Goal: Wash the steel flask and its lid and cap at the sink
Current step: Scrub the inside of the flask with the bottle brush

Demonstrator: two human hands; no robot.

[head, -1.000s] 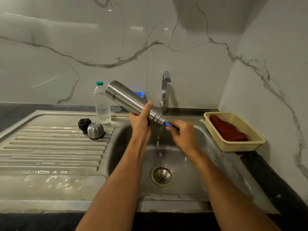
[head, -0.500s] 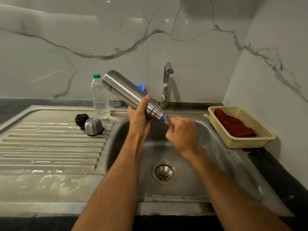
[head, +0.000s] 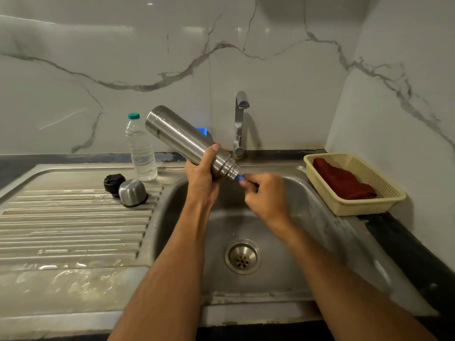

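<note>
Steel flask point(head: 187, 141) is slanting over the sink point(head: 307, 217), base up-left and threaded mouth down-right, as the left hand point(head: 202, 178) is gripping its neck and the nearer right hand point(head: 267, 195) is pinching a blue brush handle point(head: 241, 177) at that mouth.

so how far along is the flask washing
Partway. Already apart: the black lid and steel cap sit on the drainboard. In hand: the left hand holds the flask tilted over the sink; the right hand works a blue tool at its mouth. Lid and cap probably remain.
</note>
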